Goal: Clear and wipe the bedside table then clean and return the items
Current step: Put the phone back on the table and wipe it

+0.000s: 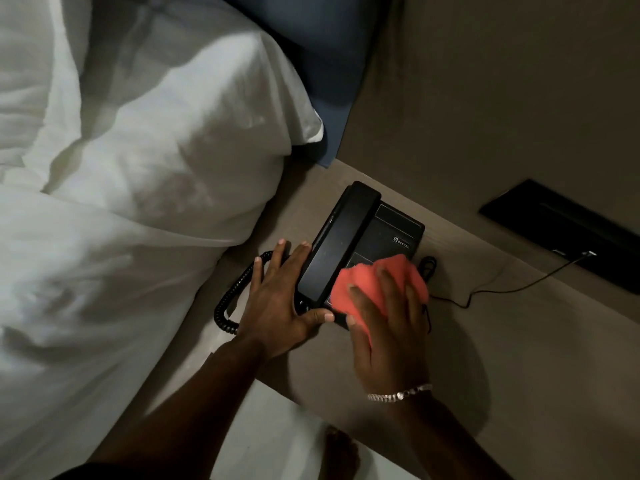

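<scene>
We see a black corded telephone (367, 244) sitting on the bedside table (519, 341), toward the table's back-left part, with its handset (337, 245) lying in the cradle on the phone's left side. Our right hand (388, 327) presses a coral-red cloth (370, 282) onto the phone's keypad area, fingers spread over the bunched fabric and gripping it. Our left hand (280, 299) lies flat and open against the phone's left edge, fingers apart, thumb reaching along the front edge of the base. The coiled cord (232, 299) curls out just beside that hand. A thin cable (519, 289) runs from behind the phone across the table toward a black panel (568, 233) on the wall. A bracelet (398, 394) circles the right wrist. A white pillow (166, 133) and bedding (86, 323) lie just left of the table. We see no containers here.
</scene>
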Available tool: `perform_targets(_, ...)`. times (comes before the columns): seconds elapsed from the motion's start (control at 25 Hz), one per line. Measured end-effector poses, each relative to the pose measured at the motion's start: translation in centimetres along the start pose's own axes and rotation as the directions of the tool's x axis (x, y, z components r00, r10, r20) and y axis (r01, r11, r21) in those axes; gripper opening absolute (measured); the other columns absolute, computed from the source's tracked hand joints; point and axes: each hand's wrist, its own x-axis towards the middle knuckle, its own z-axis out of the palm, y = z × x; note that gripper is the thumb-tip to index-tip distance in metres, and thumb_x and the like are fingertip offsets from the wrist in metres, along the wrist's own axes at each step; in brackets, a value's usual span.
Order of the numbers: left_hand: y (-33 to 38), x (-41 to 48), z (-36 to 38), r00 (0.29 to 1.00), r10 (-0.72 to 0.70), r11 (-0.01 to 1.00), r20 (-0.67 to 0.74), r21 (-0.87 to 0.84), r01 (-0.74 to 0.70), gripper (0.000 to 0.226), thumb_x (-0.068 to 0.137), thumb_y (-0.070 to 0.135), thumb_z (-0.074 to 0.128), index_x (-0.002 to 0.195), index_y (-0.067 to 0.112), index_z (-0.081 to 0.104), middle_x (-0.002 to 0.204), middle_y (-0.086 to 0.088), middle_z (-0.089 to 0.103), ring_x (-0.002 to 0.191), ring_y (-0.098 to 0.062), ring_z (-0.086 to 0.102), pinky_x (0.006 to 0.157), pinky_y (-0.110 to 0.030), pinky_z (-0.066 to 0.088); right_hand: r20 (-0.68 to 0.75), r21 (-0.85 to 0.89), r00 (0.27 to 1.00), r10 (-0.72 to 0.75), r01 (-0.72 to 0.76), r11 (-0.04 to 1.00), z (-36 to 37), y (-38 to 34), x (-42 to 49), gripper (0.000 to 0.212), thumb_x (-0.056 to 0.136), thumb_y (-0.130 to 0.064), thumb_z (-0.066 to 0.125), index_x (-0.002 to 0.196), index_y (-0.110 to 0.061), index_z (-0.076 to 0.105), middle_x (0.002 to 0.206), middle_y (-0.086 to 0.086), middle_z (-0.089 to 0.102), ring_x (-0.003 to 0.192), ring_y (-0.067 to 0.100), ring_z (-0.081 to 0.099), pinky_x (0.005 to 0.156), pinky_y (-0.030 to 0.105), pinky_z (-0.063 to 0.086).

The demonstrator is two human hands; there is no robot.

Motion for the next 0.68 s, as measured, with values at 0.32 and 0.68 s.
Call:
perform_targets(0.32, -0.1, 0.1, 0.3, 0.999, -0.032, 0.999, 0.017, 0.012, 0.032, 0.111, 0.065, 0.075, 0.058, 0.153, 0.031, 0.007, 0.152, 0.015, -0.001, 0.149, -0.011, -0.012, 0.119, -0.042, -0.011, -0.001, -0.029, 0.989, 0.147, -0.147, 0.989, 0.1, 3.9, 9.2, 0.053, 0.085, -0.047, 0.036, 0.136, -0.034, 0.042, 0.153, 0.013, 0.033, 0.141, 0.044, 0.022, 0.109, 0.062, 0.025)
perform_targets(0.68, 0.2, -0.3, 0.0, 0.998, -0.057, 0.998, 0.02, 0.009, 0.057, 0.112, 0.063, 0.078, 0.053, 0.153, 0.03, 0.005, 0.149, 0.016, -0.012, 0.141, -0.003, -0.018, 0.115, -0.034, -0.014, 0.106, 0.117, 0.988, -0.113, 0.101, 0.988, -1.9, 1.3, 1.0, 0.047, 0.081, -0.024, 0.044, 0.128, -0.029, 0.046, 0.146, 0.002, 0.043, 0.133, 0.029, 0.038, 0.107, 0.053, 0.038)
